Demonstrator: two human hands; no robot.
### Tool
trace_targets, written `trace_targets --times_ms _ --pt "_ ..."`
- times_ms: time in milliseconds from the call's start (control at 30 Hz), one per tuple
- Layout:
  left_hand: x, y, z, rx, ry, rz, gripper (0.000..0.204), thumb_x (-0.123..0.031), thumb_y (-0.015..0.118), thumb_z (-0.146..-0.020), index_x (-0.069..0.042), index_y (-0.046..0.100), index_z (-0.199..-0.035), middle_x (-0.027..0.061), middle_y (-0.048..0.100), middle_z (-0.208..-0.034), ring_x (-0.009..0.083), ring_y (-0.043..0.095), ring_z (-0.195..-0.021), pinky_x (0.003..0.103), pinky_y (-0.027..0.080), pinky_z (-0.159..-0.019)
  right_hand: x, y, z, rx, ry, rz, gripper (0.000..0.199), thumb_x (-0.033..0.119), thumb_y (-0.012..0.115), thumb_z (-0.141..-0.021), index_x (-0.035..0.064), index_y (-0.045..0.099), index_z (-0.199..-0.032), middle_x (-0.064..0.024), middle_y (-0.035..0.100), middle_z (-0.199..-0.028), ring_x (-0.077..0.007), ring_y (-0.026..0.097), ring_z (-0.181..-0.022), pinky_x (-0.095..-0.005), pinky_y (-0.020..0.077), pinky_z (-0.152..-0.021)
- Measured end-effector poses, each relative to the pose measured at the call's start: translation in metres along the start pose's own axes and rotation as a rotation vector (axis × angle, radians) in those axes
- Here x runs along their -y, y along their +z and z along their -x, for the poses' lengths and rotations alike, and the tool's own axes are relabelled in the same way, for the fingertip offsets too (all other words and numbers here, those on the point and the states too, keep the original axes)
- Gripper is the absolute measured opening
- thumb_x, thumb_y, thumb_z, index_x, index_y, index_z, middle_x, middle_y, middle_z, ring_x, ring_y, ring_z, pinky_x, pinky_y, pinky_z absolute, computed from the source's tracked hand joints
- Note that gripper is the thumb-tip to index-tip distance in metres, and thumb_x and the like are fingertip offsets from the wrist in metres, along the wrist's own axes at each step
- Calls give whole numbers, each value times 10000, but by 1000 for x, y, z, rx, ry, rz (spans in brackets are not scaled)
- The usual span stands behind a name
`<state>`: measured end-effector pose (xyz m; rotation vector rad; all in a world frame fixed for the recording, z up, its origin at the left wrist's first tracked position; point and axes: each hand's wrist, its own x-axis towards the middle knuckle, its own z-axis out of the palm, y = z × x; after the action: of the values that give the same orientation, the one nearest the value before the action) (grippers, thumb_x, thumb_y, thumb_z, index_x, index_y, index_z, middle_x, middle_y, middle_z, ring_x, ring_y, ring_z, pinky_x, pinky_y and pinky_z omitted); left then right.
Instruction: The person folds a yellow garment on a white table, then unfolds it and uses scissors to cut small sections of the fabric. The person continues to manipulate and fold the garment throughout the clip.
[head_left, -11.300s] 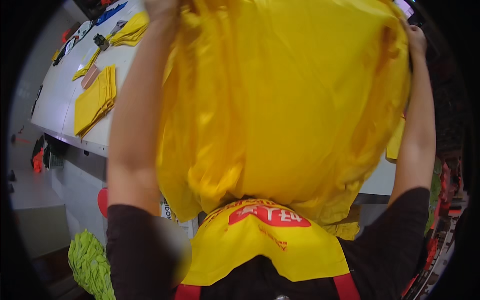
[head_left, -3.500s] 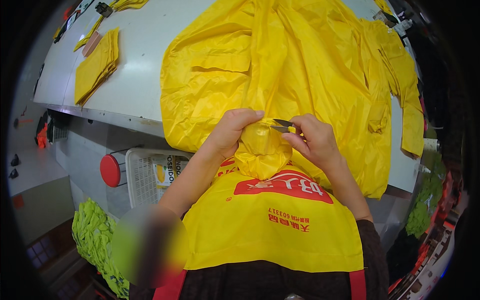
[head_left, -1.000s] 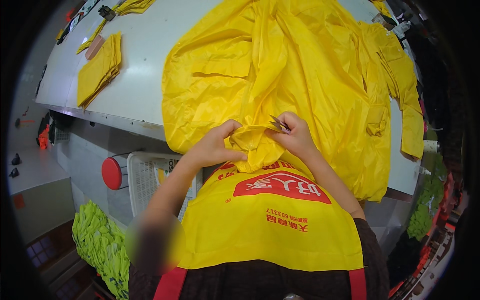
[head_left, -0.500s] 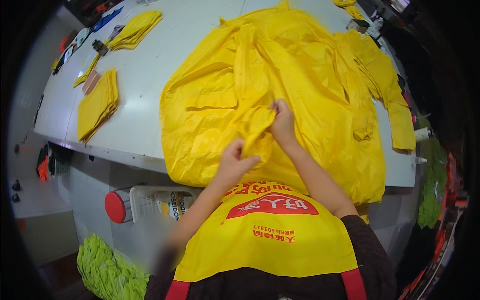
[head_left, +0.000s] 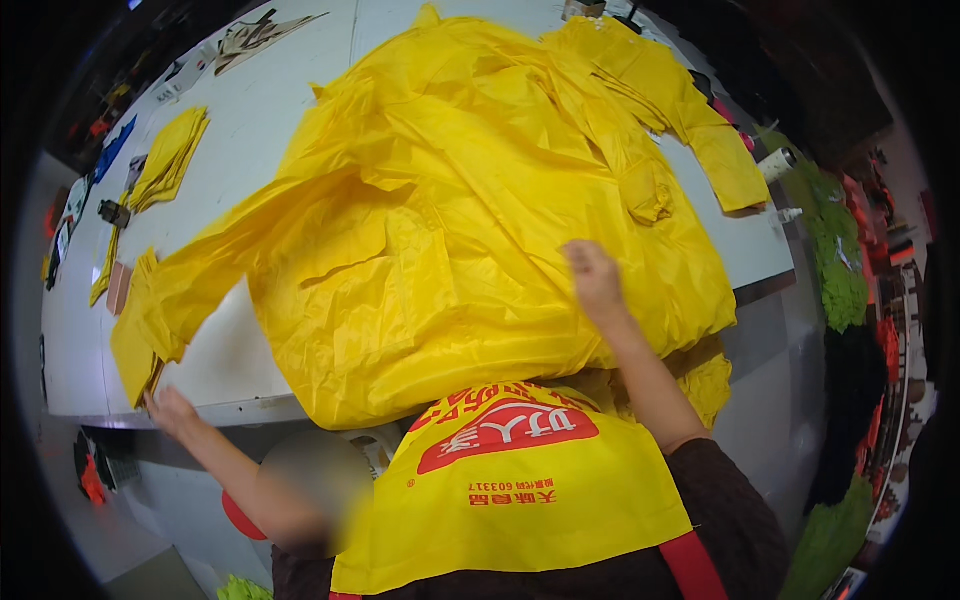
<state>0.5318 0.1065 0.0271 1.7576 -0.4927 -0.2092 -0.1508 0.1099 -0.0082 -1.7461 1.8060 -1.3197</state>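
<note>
well, nearest sits the yellow apron (head_left: 520,545), just before the hem of the yellow coat (head_left: 470,260), which lies rumpled on the white surface (head_left: 236,350). left of the coat, at the surface's edge, the left hand (head_left: 172,412) has its fingers loosely parted, nothing seen in them; whether they touch the folded yellow pieces (head_left: 128,350) cannot be told. over the coat's middle, the right hand (head_left: 595,275) is loosely curled, its contents hidden. the coat's outstretched sleeve (head_left: 215,260) reaches across those pieces; it would probably straighten best drawn by its cuff, lifted clear of them, with a palm steadying the coat. beyond the coat's upper right lies another yellow garment (head_left: 668,90), best left undragged.
</note>
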Motion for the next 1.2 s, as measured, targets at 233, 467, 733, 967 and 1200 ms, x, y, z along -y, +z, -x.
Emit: trace_targets --times_ms 233,467,733,967,1200 --pt "11 123 226 915 539 -292 668 -239 719 -729 -61 405 -1291 171 457 -1266 296 421 -1198 390 353 -987 -134 -56 38 -82 298 724 251 78 557 -810 41 558 -1058 -137 517 -1197 -326 431 -1133 -418 357 -933" --pt "49 153 341 1139 1194 -252 337 -205 707 -703 -69 581 -985 101 557 -1097 298 478 -1111 452 326 -950 -112 -4 53 -274 59 568 53 -12 495 -734 -9 520 -780 -192 549 -774 -380 513 -791 -443 417 -716" --pt "45 131 289 1105 938 -106 168 -67 630 -760 -25 578 -915 138 565 -1001 332 502 -999 445 359 -891 -36 84 76 -80 81 228 45 13 486 -750 -16 460 -727 -209 498 -715 -391 490 -747 -426 396 -660" --pt "104 23 224 127 347 -524 546 -193 673 -786 12 422 -1226 205 332 -1324 398 398 -1141 418 332 -954 -72 39 69 94 359 -188 259 143 421 -925 -15 543 -1091 -149 606 -1025 -279 583 -878 -328 439 -831" --pt "73 19 268 283 454 -556 263 -109 658 -716 -22 570 -948 154 548 -985 325 552 -906 362 467 -757 3 44 35 245 224 -268 273 182 492 -914 -10 542 -1103 -63 611 -902 -145 563 -806 -256 443 -760"
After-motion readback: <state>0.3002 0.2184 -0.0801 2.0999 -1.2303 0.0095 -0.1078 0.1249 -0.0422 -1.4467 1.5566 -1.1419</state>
